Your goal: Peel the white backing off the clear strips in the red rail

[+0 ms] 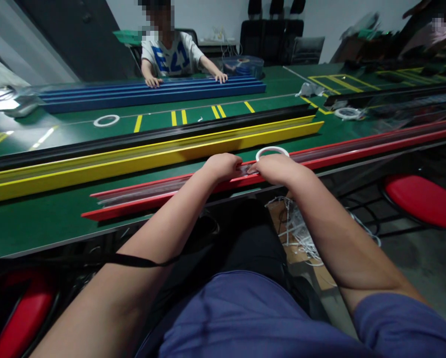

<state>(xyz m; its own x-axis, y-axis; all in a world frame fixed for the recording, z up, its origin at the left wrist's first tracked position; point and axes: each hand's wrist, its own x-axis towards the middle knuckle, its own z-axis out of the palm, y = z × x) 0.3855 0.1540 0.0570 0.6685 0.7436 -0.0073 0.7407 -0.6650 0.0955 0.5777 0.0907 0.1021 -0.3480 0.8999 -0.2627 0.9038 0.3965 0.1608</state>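
Observation:
My left hand [223,166] and my right hand [277,168] rest side by side on a long red channel [376,144] that runs along the near edge of the green table [58,219]. The channel holds a bundle of thin clear strips [144,191]. Both hands are curled, fingers closed down onto the strips at the channel's middle. A white tape ring [272,149] lies flat just beyond my right hand, touching the channel's far side.
Behind the red channel lie a yellow channel [152,156] and a black one [170,133]. Across the table another person [172,54] presses both hands on blue channels [152,93]. Another white ring [106,120] lies mid-table. Red stools [424,199] stand at both sides. White scraps [297,233] litter the floor.

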